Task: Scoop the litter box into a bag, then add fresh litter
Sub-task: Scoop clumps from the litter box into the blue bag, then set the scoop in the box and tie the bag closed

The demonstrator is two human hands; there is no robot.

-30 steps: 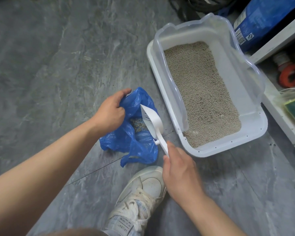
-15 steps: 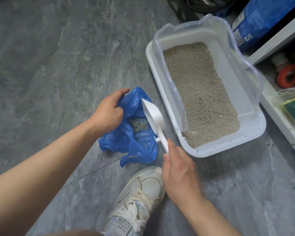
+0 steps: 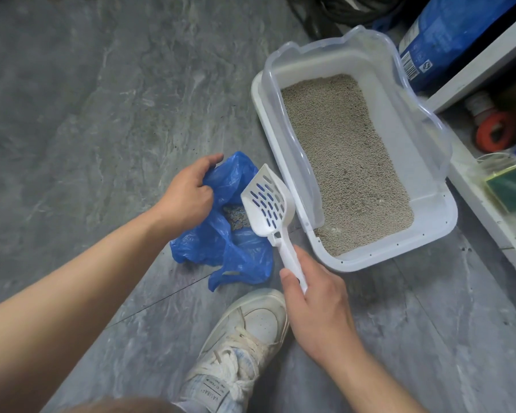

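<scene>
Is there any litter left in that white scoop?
No, the scoop held by the right hand is bare, and the blue bag shows through its slots.

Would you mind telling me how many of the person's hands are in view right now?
2. The left hand grips the edge of the blue bag on the floor; the right hand holds the white scoop by its handle, over the bag.

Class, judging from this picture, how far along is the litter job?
Done: some scooped litter already lies in the blue bag. In hand: the left hand holds the bag open while the right hand holds the empty scoop over it. Left: the litter box may need more scooping; fresh litter not yet added.
</scene>
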